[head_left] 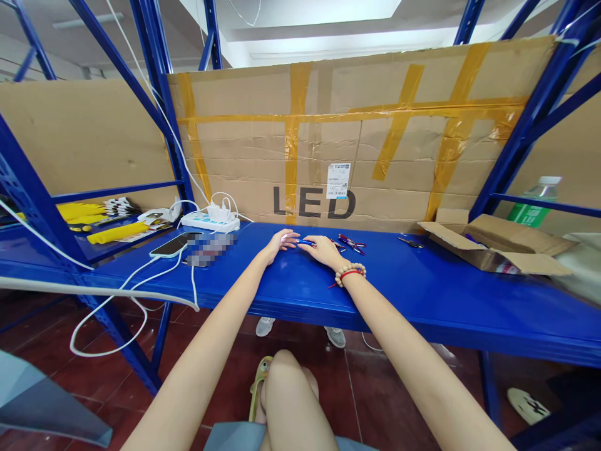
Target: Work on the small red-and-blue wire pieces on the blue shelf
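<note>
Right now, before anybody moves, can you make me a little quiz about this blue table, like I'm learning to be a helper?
1. Pick one: which wrist wears the pale round-bead bracelet?
A) left
B) right
C) neither

2. True or false: the small, slim blue object lies inside the open brown cardboard box.

3. Fill in: the big black printed letters on the tall tan cardboard sheet spell ____.

Key:
1. B.
2. False; it is at the fingers of the bare right hand.
3. LED.
</note>
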Tool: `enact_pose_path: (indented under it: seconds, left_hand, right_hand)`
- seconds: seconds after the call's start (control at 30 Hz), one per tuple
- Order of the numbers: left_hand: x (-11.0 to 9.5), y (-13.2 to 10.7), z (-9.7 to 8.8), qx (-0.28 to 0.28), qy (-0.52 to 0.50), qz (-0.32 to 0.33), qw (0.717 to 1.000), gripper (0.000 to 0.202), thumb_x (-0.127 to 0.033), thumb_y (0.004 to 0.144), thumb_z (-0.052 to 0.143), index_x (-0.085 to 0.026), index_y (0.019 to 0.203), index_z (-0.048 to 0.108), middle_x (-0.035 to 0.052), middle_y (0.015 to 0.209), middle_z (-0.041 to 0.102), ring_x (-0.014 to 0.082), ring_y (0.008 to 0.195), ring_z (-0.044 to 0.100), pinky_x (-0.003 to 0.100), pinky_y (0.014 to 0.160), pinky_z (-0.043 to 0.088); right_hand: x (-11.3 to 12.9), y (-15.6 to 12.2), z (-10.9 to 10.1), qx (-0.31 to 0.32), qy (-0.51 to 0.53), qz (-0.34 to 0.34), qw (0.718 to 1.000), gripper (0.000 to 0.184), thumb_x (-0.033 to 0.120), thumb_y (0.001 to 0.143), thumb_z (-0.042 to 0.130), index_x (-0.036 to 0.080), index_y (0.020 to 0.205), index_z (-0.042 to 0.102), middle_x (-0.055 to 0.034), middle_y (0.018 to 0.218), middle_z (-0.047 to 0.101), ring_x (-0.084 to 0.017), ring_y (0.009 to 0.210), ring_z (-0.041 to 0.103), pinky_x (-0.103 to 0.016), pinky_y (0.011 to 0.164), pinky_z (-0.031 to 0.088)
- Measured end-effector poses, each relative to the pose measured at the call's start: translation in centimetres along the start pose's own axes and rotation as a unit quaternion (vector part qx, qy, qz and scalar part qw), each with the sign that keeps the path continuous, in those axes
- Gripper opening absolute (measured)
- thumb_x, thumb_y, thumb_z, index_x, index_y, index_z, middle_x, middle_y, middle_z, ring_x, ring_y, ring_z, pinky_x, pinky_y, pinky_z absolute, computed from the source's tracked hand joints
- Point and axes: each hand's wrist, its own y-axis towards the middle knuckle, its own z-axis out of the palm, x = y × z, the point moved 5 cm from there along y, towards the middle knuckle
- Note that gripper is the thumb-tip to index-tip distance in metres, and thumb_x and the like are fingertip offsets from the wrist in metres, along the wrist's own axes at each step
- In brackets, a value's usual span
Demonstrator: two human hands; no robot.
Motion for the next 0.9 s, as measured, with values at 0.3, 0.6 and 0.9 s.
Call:
enact_pose_path:
  seconds: [0.3,0.6,0.9]
  left_hand:
    - [0.14,0.2,-0.02,-0.002,-0.001,0.001,1.0,0.052,-0.046,0.069,0.04,-0.013,0.1,0.064,0.008,0.098,0.064,0.0175,0.082,0.058,0.023,0.059,0.03]
    - [-0.2,-0.18,0.09,-0.003,0.001,-0.002,1.0,0.052,-0.047,0.068,0.041,-0.012,0.1,0.064,0.008,0.096,0.064,0.0176,0.082,0.057,0.023,0.06,0.029]
    - [-0.18,-0.27,0.15,-0.008,0.006,-0.007,1.0,0.053,-0.047,0.068,0.039,-0.013,0.1,0.063,0.0073,0.095,0.064,0.0177,0.082,0.057,0.024,0.061,0.029]
  right_hand:
    - [0.03,-0.14,-0.06,0.008,0.004,0.003,1.0,0.03,0.04,0.086,0.047,0.02,0.097,0.066,-0.005,0.098,0.066,-0.016,0.087,0.059,-0.024,0.072,0.041]
    - [0.38,-0.35,-0.15,0.01,0.016,0.009,1.0,0.041,0.05,0.086,0.042,0.019,0.093,0.067,-0.0042,0.092,0.067,-0.016,0.08,0.059,-0.023,0.066,0.039]
    - [-0.02,-0.24,0.03,0.01,0.028,0.003,1.0,0.039,0.048,0.088,0.04,0.02,0.092,0.067,-0.0038,0.098,0.066,-0.015,0.083,0.058,-0.022,0.067,0.038]
